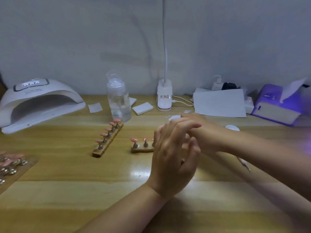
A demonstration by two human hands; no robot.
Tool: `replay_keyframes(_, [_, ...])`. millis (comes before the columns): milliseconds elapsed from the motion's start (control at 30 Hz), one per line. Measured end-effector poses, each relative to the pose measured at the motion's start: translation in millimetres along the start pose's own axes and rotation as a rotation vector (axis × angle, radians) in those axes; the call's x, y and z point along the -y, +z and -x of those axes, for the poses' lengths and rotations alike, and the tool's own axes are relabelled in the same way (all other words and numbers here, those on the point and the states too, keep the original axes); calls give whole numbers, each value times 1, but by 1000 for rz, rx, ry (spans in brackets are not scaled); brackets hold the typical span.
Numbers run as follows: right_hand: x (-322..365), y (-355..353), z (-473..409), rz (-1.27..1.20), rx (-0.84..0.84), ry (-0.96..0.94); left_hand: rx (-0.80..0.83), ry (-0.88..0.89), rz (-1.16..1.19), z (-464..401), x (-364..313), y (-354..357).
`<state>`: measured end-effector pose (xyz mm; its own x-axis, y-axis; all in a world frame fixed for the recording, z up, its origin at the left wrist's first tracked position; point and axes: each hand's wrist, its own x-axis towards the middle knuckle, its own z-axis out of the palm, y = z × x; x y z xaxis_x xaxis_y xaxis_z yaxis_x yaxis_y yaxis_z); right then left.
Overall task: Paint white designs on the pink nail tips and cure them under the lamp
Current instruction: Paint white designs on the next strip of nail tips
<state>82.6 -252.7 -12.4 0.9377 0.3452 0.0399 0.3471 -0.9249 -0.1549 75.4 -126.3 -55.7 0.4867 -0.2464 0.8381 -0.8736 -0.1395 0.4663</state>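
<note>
Wooden table (67, 174), pale wall, curing lamp (38, 101), both hands (175, 148) loose, empty

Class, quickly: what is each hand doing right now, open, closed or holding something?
Left hand: open, fingers relaxed, holding nothing.
Right hand: open, fingers extended, nothing visibly held; it crosses behind the left hand.

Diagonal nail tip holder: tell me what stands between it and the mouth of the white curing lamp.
Nothing visible. Bare table lies between the diagonal nail tip holder and the white curing lamp at far left. The clear bottle stands behind the holder's far end, off that path.
</note>
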Motion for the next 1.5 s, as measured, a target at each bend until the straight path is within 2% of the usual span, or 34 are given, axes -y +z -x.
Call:
replay_keyframes(67, [-8, -3, 14, 5, -93, -64, 14, -9, -22, 1, 0, -2])
replay_keyframes(267, [-44, -5, 61, 45, -109, 34, 4, -60, -16, -2, -2, -2])
replay_keyframes(400, [-54, -6, 80, 31, -146, 90, 27, -225, 55, -6, 0, -4])
replay_keyframes(567, [-69, -8, 95, -180, -411, 378, 312, -527, 126, -18, 10, -12])
replay_keyframes(600, [-72, -7, 96, -201, -405, 442, 395, -558, 129, -19, 13, -14])
replay_keyframes(667, [-75, -4, 96, -198, -283, 526, 575, -538, 44, -22, 18, -20])
replay_keyframes(733, [-74, 1, 93, -217, -180, 577, 688, -515, -57, -24, 23, -24])
replay_keyframes(967, [-67, 5, 72, -199, -100, 635, 619, -485, -114, -16, 29, -18])
replay_keyframes(1067, [-71, 3, 75, -250, -174, 633, 626, -485, -106, -18, 31, -16])
replay_keyframes(1167, [-76, -3, 79, -511, -420, 698, 635, -480, -106, -21, 32, -13])
replay_keyframes(1267, [-71, -10, 79, -1077, -593, 689, 602, -500, -81, -21, 30, -5])
replay_keyframes(1333, [-67, -16, 76, -1342, -678, 672, 581, -509, -69, -21, 29, 1])
replay_keyframes(1500, [-68, -32, 60, -1712, -795, 595, 601, -538, -25, -27, 31, 7])
